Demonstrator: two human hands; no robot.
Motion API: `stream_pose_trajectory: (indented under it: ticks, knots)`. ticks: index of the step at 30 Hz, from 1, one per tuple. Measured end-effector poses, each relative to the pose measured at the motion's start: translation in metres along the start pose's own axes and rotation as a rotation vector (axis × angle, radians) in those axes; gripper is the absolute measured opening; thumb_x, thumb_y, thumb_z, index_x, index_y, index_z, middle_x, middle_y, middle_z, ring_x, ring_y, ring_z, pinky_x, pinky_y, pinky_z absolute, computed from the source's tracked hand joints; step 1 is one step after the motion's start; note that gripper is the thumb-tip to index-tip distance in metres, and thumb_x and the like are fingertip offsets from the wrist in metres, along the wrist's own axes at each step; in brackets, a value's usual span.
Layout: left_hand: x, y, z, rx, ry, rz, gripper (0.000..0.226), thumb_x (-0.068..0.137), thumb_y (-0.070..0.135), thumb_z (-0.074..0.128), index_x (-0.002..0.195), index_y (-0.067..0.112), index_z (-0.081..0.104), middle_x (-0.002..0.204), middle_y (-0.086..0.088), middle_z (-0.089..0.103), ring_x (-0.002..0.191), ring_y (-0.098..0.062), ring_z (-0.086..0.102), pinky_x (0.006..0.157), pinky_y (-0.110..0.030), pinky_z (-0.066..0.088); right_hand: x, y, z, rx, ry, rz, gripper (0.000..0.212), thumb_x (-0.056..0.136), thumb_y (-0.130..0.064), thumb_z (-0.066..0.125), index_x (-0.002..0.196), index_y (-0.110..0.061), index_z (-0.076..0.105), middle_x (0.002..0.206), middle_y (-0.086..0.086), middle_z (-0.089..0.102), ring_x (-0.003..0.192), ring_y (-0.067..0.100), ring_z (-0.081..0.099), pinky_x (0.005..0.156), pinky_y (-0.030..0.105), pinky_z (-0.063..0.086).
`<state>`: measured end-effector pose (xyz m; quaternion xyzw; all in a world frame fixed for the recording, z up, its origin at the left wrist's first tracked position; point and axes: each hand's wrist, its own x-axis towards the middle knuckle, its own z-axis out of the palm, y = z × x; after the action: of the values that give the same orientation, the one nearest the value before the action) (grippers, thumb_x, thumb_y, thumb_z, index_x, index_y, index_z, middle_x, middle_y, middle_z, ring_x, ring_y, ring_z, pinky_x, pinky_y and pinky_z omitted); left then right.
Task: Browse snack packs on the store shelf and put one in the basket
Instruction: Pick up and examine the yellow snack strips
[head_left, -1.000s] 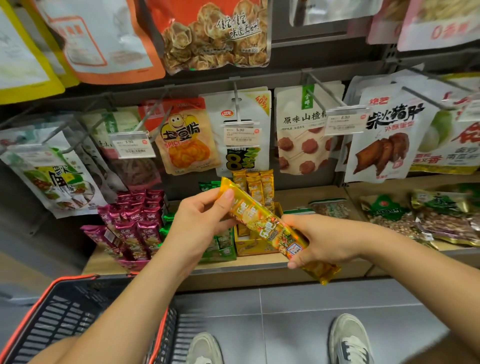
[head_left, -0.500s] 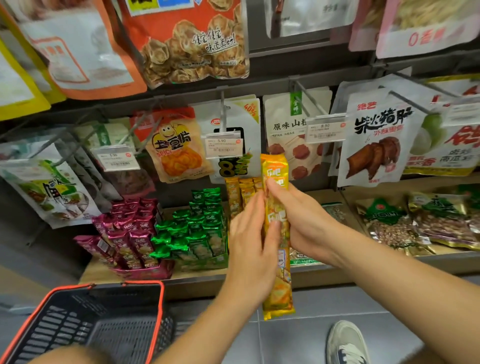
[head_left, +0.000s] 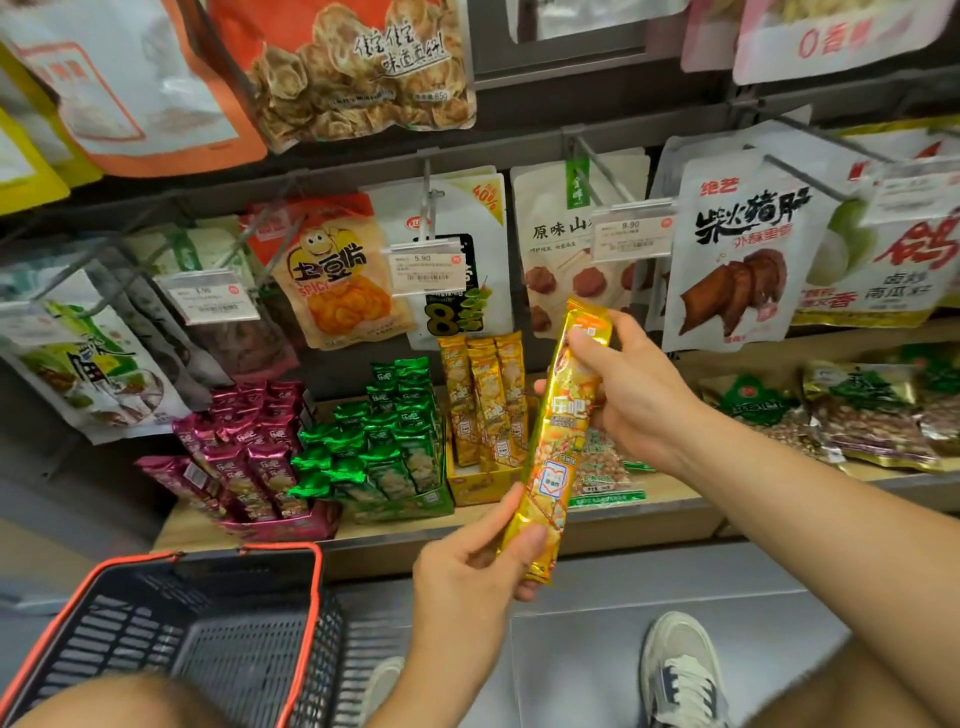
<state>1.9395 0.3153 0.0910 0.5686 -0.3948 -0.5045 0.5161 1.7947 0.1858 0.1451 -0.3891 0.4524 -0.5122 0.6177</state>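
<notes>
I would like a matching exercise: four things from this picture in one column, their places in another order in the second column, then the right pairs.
1. yellow pack
2. basket
3. green packs
4. 5.90 tag

A. on a hook
B. held by left hand and right hand
C. lower left, below the shelf
D. boxed, next to the magenta packs

Pairs: 1-B, 2-C, 3-D, 4-A

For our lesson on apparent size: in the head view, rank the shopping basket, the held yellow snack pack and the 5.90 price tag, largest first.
1. shopping basket (nearest the camera, which enlarges it)
2. yellow snack pack
3. 5.90 price tag
</notes>
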Motion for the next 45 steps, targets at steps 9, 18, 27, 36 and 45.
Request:
stream_pose_trajectory:
  ticks: [9,18,27,36,45]
  knots:
    - [0.014,-0.008,-0.016,0.433,0.067,0.104,0.029,0.077,0.016,0.08,0.078,0.044,0.072,0.071,0.022,0.072,0.068,0.0,0.068,0.07,-0.031,0.058,0.008,-0.002,-0.012,-0.375,0.022,-0.083,0.017,0.092,-0.025,0.066,0.096,-0.015,0.053,0.093,0.013,0.071,0.087,0.033,0.071,0.076,0.052,0.06]
    - [0.066,0.004,-0.01,1.141,-0.292,0.262,0.038,0.087,0.034,0.068,0.069,0.024,0.035,0.075,0.008,0.053,0.074,-0.016,0.051,0.062,-0.033,0.036,0.018,-0.006,-0.034,-0.431,0.008,0.108,0.023,0.095,-0.035,0.058,0.096,-0.015,0.047,0.089,0.01,0.07,0.08,0.028,0.074,0.064,0.039,0.061]
    - [0.137,0.006,0.004,1.277,-0.33,0.277,0.035,0.086,0.02,0.069,0.113,0.028,0.048,0.102,-0.003,0.061,0.1,-0.026,0.061,0.08,-0.033,0.046,0.034,-0.019,-0.057,-0.294,-0.136,0.19,0.031,0.082,-0.002,0.072,0.105,-0.019,0.059,0.1,0.011,0.067,0.088,0.028,0.073,0.07,0.039,0.062]
    - [0.196,0.018,0.014,0.72,-0.407,-0.137,0.044,0.072,0.013,0.084,0.108,0.023,0.06,0.101,-0.002,0.064,0.088,-0.014,0.063,0.073,-0.025,0.051,0.057,-0.008,-0.095,-0.063,0.194,0.288,0.019,0.09,0.004,0.059,0.1,-0.012,0.058,0.101,0.013,0.064,0.091,0.028,0.067,0.058,0.035,0.062]
    - [0.222,0.036,-0.004,0.065,-0.254,-0.218,0.015,0.074,-0.001,0.072,0.081,0.011,0.078,0.081,-0.01,0.076,0.07,-0.014,0.072,0.063,-0.021,0.057,0.053,0.024,-0.135,-0.106,-0.052,0.545,0.033,0.063,0.011,0.069,0.09,-0.006,0.059,0.099,0.021,0.071,0.087,0.034,0.072,0.063,0.037,0.061]
